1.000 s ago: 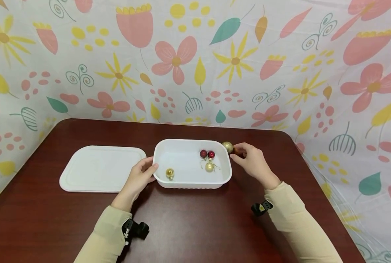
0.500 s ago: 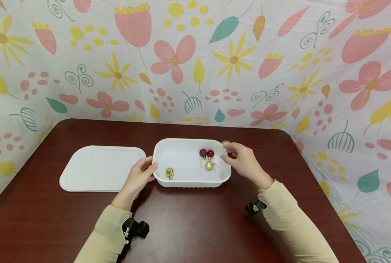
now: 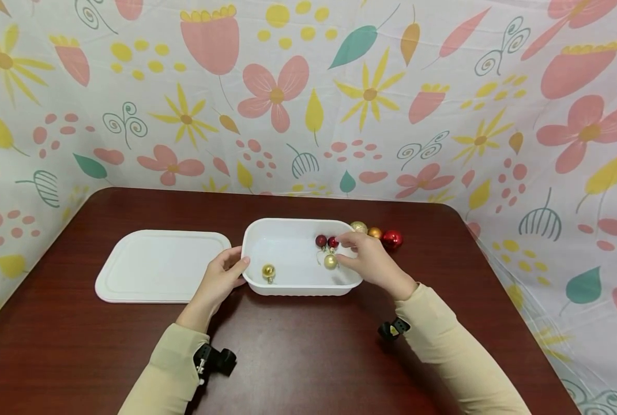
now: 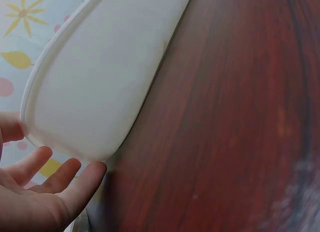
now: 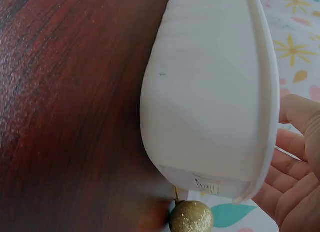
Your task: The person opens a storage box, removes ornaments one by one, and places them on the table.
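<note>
A white plastic container [image 3: 288, 248] stands mid-table. My left hand [image 3: 223, 274] grips its left end, thumb at the rim; in the left wrist view the fingertips [image 4: 92, 174] touch its end wall. Inside, a small gold bauble [image 3: 269, 271] lies near the left, while a dark red bauble [image 3: 321, 241], a shiny red bauble [image 3: 333, 242] and a pale gold bauble [image 3: 330, 262] lie together toward the right. Over the right rim reaches my right hand [image 3: 368, 257], thumb and forefinger parted, fingertips right at the shiny red and pale gold baubles.
Behind the container's right end sit a glittery gold bauble [image 3: 358, 227], an orange-gold bauble [image 3: 375, 233] and a larger red bauble [image 3: 392, 240] on the brown table [image 3: 298, 351]. A white lid [image 3: 158, 266] lies to the left. Floral cloth [image 3: 277, 115] hangs behind.
From beside the orange-gold bauble outside, my right hand has moved left, over the rim and into the container, uncovering the baubles on the table. My left hand has stayed at the container's left end.
</note>
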A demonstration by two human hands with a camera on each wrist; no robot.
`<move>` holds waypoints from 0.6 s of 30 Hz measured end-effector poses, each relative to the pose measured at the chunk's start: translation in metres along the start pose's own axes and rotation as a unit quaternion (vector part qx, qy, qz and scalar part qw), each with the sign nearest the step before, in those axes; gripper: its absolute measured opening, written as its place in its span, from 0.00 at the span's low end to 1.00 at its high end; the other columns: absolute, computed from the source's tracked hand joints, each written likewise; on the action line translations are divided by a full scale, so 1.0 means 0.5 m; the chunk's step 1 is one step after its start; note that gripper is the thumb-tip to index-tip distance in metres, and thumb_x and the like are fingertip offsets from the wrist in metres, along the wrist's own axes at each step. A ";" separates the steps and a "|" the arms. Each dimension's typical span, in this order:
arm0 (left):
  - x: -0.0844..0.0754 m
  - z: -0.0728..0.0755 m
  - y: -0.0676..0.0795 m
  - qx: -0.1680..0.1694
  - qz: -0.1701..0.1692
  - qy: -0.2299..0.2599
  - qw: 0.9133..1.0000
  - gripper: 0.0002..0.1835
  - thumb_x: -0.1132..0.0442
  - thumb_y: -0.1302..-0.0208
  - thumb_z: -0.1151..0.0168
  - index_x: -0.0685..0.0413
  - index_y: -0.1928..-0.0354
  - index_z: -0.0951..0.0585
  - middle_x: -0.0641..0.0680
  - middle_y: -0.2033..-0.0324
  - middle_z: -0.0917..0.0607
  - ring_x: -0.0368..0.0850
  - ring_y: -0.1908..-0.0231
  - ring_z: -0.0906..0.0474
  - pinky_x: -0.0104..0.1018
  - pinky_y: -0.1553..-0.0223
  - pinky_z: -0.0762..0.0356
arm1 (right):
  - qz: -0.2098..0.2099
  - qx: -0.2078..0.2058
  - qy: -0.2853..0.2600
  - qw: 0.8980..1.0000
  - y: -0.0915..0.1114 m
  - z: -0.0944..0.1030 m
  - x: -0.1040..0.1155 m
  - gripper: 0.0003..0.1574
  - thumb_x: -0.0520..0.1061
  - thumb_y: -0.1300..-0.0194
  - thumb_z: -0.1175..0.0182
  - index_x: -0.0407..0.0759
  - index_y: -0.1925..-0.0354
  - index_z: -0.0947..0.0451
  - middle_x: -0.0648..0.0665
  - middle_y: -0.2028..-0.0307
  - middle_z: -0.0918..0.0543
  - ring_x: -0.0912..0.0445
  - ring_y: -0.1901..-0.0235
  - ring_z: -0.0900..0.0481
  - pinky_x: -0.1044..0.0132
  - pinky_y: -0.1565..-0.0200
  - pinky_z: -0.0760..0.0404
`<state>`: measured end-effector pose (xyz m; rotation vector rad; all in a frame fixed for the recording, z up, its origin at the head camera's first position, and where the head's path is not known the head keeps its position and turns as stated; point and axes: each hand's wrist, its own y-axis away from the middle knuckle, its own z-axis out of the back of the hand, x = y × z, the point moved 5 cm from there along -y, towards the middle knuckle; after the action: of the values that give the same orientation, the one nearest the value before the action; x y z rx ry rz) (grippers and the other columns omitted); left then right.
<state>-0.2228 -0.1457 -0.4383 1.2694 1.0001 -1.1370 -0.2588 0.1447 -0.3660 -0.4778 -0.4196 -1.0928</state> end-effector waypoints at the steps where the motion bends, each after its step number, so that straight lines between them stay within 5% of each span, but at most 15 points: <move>1: 0.000 0.000 0.000 -0.001 0.001 0.001 1.000 0.26 0.58 0.30 0.48 0.58 0.33 0.36 0.63 0.38 0.30 0.55 0.42 0.29 0.39 0.50 0.20 | 0.002 0.004 0.005 1.000 -0.001 -0.003 0.001 0.25 0.44 0.44 0.32 0.33 0.50 0.22 0.36 0.53 0.17 0.46 0.53 0.19 0.51 0.50 0.20; 18: 0.002 0.003 -0.001 0.000 -0.007 -0.002 1.000 0.25 0.59 0.30 0.47 0.59 0.34 0.36 0.63 0.38 0.30 0.54 0.42 0.29 0.39 0.51 0.20 | 0.088 0.063 0.097 0.989 -0.021 -0.046 0.019 0.15 0.38 0.43 0.37 0.33 0.56 0.20 0.39 0.57 0.16 0.49 0.54 0.20 0.55 0.49 0.21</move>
<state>-0.2232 -0.1470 -0.4394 1.2606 1.0070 -1.1490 -0.2625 0.1209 -0.3779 -0.2866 -0.2677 -0.9254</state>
